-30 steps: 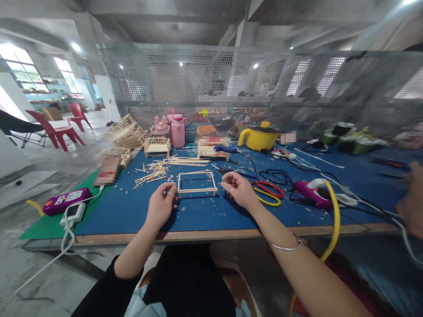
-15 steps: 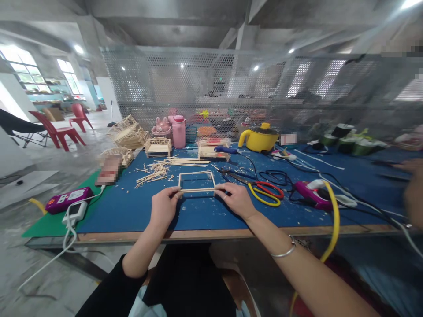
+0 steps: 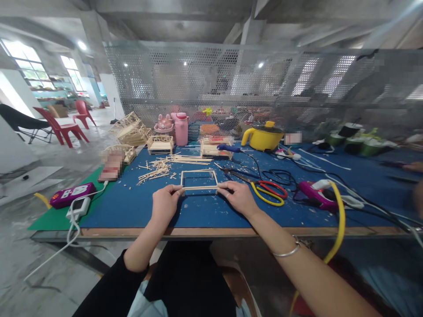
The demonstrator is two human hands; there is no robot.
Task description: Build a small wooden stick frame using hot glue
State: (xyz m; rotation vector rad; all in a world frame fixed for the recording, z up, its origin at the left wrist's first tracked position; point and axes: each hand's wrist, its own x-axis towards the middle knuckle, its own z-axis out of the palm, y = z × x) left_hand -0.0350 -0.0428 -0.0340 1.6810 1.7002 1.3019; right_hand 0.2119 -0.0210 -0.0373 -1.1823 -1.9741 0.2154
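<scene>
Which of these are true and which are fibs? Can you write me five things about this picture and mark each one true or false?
1. The left hand and the right hand both hold the wooden frame. True.
2. The scissors have two green handles. False: the scissors' handles are red and yellow.
3. The pot is yellow. True.
4. The bracelet is on the left arm. False: the bracelet is on the right arm.
5. The pink bottle is lying down. False: the pink bottle stands upright.
</scene>
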